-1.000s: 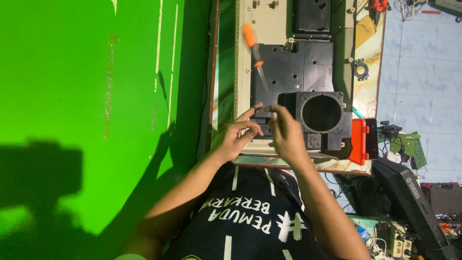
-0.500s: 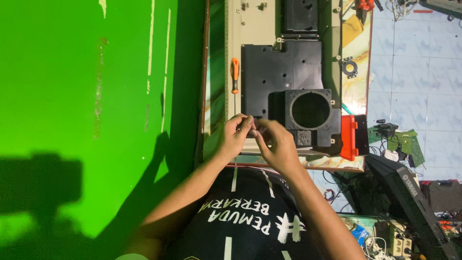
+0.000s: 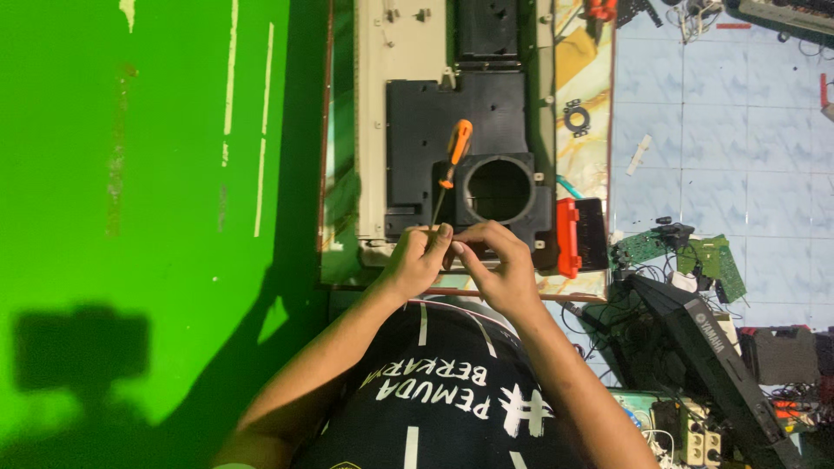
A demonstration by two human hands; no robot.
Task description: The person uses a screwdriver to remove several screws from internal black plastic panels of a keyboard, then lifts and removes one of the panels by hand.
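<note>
To my left rises a bright green wall (image 3: pixel 148 174). On the table (image 3: pixel 586 74) lie a red and black case (image 3: pixel 580 236) and a black ring (image 3: pixel 575 116). Green circuit boards (image 3: pixel 695 254) and a black keyboard (image 3: pixel 695 347) clutter the tiled floor (image 3: pixel 721 130) at my right.

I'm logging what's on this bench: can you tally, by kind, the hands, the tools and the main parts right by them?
Hands: 2, left hand and right hand
Screwdrivers: 1, orange-handled screwdriver, its tip at the left hand's fingers
Black housings with a round opening: 1, black housing
Red and black cases: 1, red case
Total: 5
</note>
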